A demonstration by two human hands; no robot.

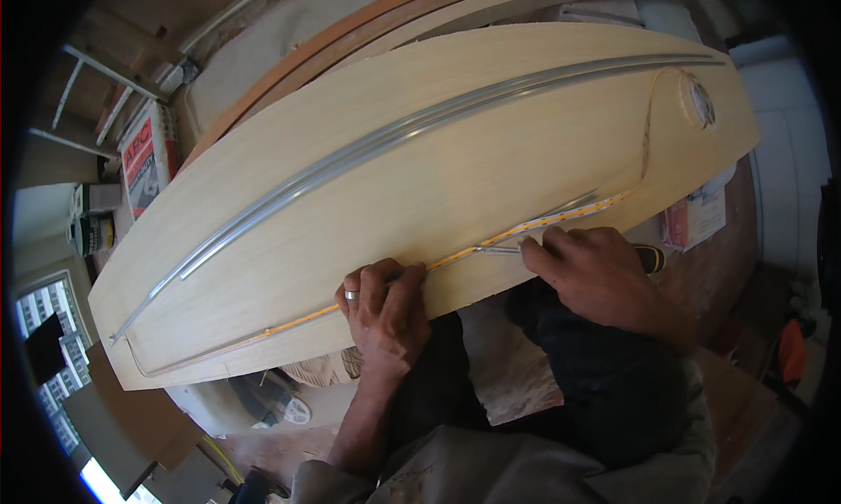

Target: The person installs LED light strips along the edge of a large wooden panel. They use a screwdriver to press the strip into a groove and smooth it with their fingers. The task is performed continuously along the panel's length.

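Note:
A long pale plywood board (491,154) lies across in front of me. Along its near edge runs a thin metal channel (219,352) with an orange-and-white LED strip (307,317) in it. My left hand (383,316), with a ring on one finger, pinches the strip and channel with curled fingertips. In my closed right hand (596,272) is a screwdriver (650,259); its yellow-and-black handle end shows behind the hand. The metal shaft points left, its tip at the strip. Right of there, the strip lies loose and runs up to a reel (701,101).
More metal channels (350,158) lie along the board's far side. Beyond stand curved wooden pieces (289,66) and a red-and-white bag (144,158). A red-and-white box (695,219) sits under the right end. Brown panels (140,403) lean at lower left.

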